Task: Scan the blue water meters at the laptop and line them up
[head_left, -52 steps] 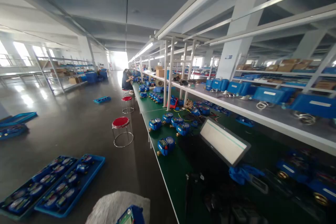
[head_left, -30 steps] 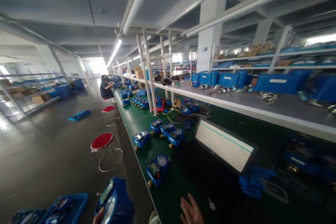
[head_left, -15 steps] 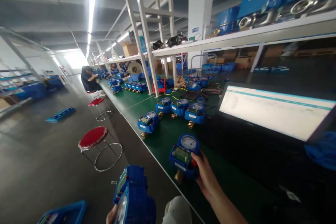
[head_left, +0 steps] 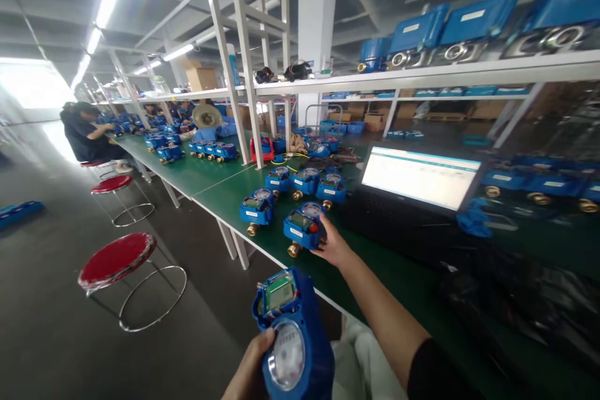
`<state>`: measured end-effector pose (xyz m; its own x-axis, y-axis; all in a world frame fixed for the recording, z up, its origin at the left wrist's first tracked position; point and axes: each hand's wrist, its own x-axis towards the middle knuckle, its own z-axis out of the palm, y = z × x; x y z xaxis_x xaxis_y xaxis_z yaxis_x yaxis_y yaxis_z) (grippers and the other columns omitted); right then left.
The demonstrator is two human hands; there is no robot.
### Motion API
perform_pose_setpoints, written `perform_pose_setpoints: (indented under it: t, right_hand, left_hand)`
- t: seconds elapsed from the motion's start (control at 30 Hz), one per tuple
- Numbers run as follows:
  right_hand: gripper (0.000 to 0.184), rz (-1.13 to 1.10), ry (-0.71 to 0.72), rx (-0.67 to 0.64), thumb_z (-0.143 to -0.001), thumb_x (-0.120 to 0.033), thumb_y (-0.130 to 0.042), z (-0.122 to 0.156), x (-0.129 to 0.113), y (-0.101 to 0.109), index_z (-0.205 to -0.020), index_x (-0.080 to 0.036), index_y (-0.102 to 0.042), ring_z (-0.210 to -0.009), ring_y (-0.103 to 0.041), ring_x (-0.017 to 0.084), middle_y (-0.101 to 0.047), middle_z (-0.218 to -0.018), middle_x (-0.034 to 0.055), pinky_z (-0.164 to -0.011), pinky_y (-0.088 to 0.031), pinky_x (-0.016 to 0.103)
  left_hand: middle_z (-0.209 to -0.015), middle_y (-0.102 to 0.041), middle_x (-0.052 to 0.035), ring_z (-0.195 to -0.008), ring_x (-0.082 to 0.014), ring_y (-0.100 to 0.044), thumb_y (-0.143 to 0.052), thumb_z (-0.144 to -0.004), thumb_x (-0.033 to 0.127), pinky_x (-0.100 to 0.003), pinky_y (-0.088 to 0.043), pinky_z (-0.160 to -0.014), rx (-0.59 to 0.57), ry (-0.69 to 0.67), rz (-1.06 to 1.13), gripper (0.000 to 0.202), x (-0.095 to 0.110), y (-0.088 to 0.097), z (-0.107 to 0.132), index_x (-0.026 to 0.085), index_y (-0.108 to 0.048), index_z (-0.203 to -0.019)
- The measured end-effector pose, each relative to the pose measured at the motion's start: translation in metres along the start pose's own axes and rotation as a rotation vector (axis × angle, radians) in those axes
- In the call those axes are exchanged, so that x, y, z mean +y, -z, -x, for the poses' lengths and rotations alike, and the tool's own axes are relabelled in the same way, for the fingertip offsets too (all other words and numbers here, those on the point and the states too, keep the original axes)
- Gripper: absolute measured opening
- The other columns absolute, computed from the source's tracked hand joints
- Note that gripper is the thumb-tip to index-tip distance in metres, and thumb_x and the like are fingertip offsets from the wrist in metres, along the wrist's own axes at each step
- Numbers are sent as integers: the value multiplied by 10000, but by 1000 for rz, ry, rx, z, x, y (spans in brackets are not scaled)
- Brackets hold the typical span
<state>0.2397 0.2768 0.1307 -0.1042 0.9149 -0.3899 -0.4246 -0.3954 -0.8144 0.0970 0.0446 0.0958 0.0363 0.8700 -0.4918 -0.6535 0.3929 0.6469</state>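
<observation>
My left hand (head_left: 250, 367) grips a blue water meter (head_left: 290, 334) with a round dial and a small green display, held low over the floor beside the green bench (head_left: 225, 197). My right hand (head_left: 332, 244) reaches forward and holds a second blue meter (head_left: 302, 227) that rests near the bench's front edge. Another meter (head_left: 255, 207) stands just left of it, and a row of three meters (head_left: 304, 182) sits behind.
An open laptop (head_left: 419, 178) with a lit screen stands right of the meters. White shelf posts (head_left: 239, 69) rise from the bench; a shelf (head_left: 422, 72) carries blue units. Red stools (head_left: 117, 259) stand in the aisle. A seated person (head_left: 84, 131) works far left.
The view swung right and dropped toward the bench. My right hand has pushed the bench meter farther from me, beside the others. My left hand raised its meter into fuller view.
</observation>
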Motion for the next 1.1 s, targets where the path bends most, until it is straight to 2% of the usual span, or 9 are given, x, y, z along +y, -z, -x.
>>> perform_pose_setpoints:
  t: [0.13, 0.3, 0.5, 0.6, 0.7, 0.8, 0.93, 1.0, 1.1]
  right_hand:
    - [810, 132, 187, 74, -793, -679, -538, 64, -21, 67, -1462, -293, -294, -1282, -495, 309, -404, -1491, 154, -1014, -443, 533]
    - [826, 469, 546, 175, -708, -652, -645, 147, 10, 135, -1402, -265, -419, -1360, -403, 291, -410, -1500, 108, -1132, -338, 474]
    - [848, 420, 498, 425, -672, -666, -590, 119, 30, 140, -1342, -164, -450, -1312, -449, 320, -473, -1432, 155, -1109, -372, 454]
    - [679, 396, 540, 460, -689, -590, -558, 89, 20, 148, -1229, -179, -538, -1196, -541, 306, -589, -1296, 127, -1054, -420, 440]
    - [516, 375, 577, 355, -687, -503, -540, 67, 7, 161, -1090, -193, -630, -1055, -606, 287, -681, -1112, 89, -962, -474, 419]
    - [463, 345, 530, 124, -684, -459, -563, 48, -7, 167, -1055, -206, -676, -855, -647, 256, -718, -913, 44, -822, -519, 408]
    - [417, 292, 464, -146, -664, -441, -663, 19, -22, 157, -1019, -229, -716, -888, -666, 237, -734, -1012, 41, -867, -516, 415]
    - [445, 293, 474, -186, -643, -479, -709, 11, -29, 148, -1013, -233, -723, -967, -664, 255, -727, -1074, 59, -918, -505, 436]
    - [535, 339, 518, -178, -584, -510, -781, 12, -41, 145, -1039, -236, -718, -1016, -655, 275, -722, -1089, 82, -949, -495, 461]
  left_hand:
    - [-835, -776, -111, -810, -245, -722, -809, -616, 513, -315, -571, -765, -124, -25, -58, 551, -3, -51, -15, 90, -710, -955]
    - [-1038, -753, -92, -810, -151, -692, -733, -759, 391, -223, -533, -671, -19, -37, -80, 439, -20, -123, -52, 122, -649, -1095]
    - [-1174, -693, -121, -975, -162, -663, -661, -838, 259, -231, -507, -806, 103, -43, -43, 331, -51, -190, -75, 118, -605, -1133]
    - [-1137, -687, -85, -1012, -138, -634, -614, -854, 169, -217, -491, -873, 121, -59, -17, 153, -69, -180, -74, 147, -651, -1001]
    - [-975, -685, -74, -934, -149, -622, -586, -850, 172, -235, -504, -838, 69, -61, -167, 116, -75, -141, -65, 139, -696, -873]
    - [-732, -597, 15, -738, -115, -549, -676, -794, 353, -194, -452, -671, -24, -446, -414, 158, -59, -104, -62, 195, -665, -794]
    - [-1174, -586, -59, -1143, -217, -519, -630, -804, 470, -354, -421, -1010, 65, -919, -797, 426, -22, -92, -86, 237, -556, -1152]
    - [-1479, -365, -156, -1390, -320, -330, -727, -703, 479, -507, -312, -1144, -67, -880, -940, 846, -12, -95, -106, 210, -329, -1399]
    - [-1534, -252, -201, -1429, -394, -267, -845, -532, 464, -578, -353, -1123, -156, -783, -966, 1207, -14, -93, -132, 215, -138, -1478]
